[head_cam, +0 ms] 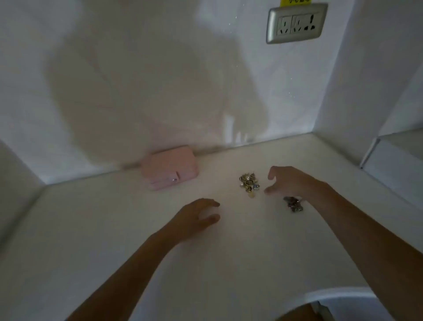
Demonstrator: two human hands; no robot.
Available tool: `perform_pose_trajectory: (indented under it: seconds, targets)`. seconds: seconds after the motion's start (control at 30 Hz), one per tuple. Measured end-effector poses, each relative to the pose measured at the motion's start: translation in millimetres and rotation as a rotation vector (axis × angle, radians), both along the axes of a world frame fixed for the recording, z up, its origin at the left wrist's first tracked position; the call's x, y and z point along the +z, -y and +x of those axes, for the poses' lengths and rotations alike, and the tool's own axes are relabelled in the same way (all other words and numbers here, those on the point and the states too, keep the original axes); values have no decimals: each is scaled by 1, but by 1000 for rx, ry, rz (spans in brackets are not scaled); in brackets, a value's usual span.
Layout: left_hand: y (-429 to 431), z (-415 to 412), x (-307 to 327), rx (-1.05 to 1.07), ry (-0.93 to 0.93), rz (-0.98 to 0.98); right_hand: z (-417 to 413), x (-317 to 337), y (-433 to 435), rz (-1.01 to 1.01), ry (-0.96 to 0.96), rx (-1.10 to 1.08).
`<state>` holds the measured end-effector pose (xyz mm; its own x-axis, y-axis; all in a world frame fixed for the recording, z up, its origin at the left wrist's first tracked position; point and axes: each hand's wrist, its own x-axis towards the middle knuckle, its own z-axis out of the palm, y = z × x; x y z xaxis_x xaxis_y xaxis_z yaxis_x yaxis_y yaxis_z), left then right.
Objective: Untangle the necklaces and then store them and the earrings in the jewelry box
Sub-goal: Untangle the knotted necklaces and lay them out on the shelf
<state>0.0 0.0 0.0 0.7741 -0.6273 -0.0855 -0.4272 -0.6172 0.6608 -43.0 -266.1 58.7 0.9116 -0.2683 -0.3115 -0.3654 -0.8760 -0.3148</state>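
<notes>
Silver necklace clump (293,204) at wrist of right hand (290,183) risks a forearm drag; that hand and left hand (196,217) half-open, empty.

Counter (229,263): white, smooth, matt with a faint sheen toward its back edge.

Jewelry box (170,168), at the counter's back edge: pale pink, matt, soft-looking covering, possibly imitation leather; blur prevents confirmation. Its small clasp (175,179) is shiny, metallic.

Earrings (249,183), right of the counter's middle: polished metal, gold and silver tones, with glinting clear or pearly stones.

Necklaces (293,204), nearer the counter's right edge: darker silver-grey metal, bright in spots.

Wall (137,68): white, smooth, slightly glossy, showing soft reflections.

Socket plate (296,23): silver-grey satin frame, metal or plastic cannot be told; white plastic insert. Sticker (295,2) above it: yellow, paper-like.
</notes>
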Motion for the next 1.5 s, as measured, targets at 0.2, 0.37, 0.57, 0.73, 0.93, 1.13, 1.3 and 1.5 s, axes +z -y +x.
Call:
perform_pose_trajectory:
  seconds: [0.2,0.37,0.57,0.73,0.93,1.13,1.3,1.5]
  targets:
    - [3,-8,-22,-60,63,43,-8,-23,11,-203,-109,-53]
    - [1,-25,-30,-43,158,24,-22,-36,19,-156,-10,-68]
    - [-4,-54,-29,-9,191,72,-50,-44,4,-42,101,-32]
    - [-13,-79,-29,54,188,87,-67,-49,-15,65,186,4]
    - [-19,-91,-26,91,178,48,-68,-54,-36,244,336,111]
    - [-21,-89,-24,158,134,-50,-53,-59,-81,536,241,362]
    - [-28,-78,-22,291,105,-262,-25,-57,-109,740,141,497]
    - [-39,-59,-24,476,-15,-547,10,-58,-122,1003,76,482]
